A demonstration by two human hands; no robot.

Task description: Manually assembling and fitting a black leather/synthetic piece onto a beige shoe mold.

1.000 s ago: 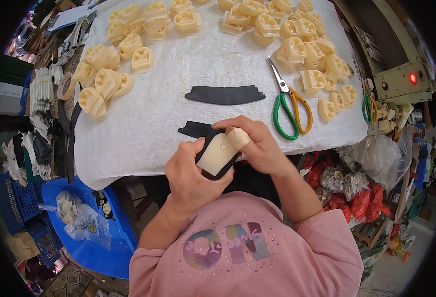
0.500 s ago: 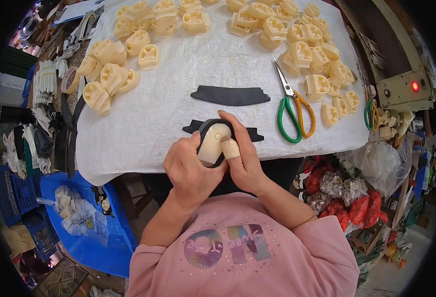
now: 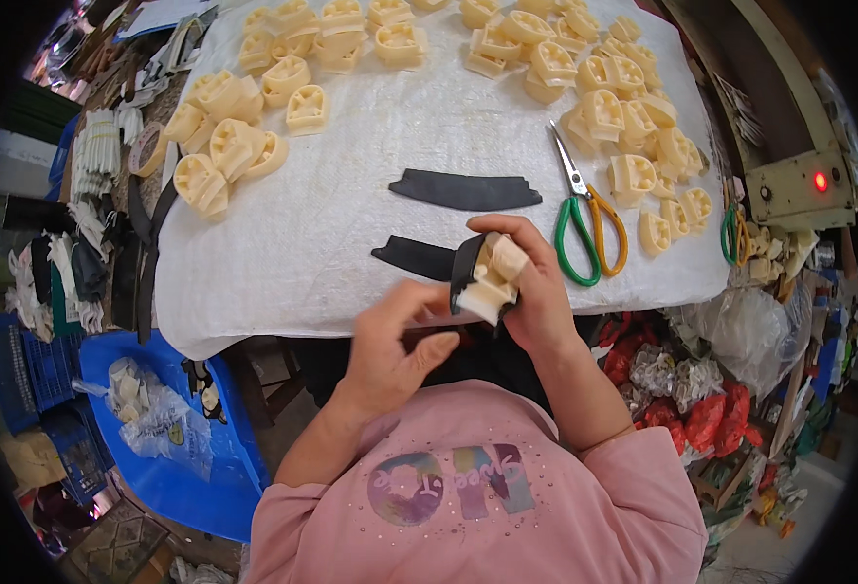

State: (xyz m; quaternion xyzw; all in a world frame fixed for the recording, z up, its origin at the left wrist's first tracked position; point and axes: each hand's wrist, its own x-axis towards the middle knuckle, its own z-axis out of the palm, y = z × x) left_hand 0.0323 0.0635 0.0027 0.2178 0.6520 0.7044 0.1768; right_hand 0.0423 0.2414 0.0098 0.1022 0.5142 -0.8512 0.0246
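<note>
My right hand (image 3: 536,282) grips a cream plastic shoe heel (image 3: 488,298) above the table's near edge, its hollow, ribbed side showing. A black strip (image 3: 464,265) wraps round the outside of the heel. My left hand (image 3: 390,336), slightly blurred, is open just left of the heel, thumb and fingers apart; a fingertip is close to the strip, and I cannot tell whether it touches. Beyond my hands, one cut black strip (image 3: 465,190) lies flat, and another (image 3: 412,257) is partly hidden behind the heel. Scissors (image 3: 584,209) with a green and a yellow handle lie to the right.
Cream heels are heaped at the far left (image 3: 237,146) and far right (image 3: 633,127) of the white-covered table (image 3: 283,263). Below left stands a blue tub (image 3: 176,482) holding plastic bags. A control box (image 3: 799,185) with a red light is at the right, above bagged material (image 3: 706,419).
The heel has been turned from its smooth face to its hollow side and moved slightly right. My left hand has let go of it and drawn back to the left.
</note>
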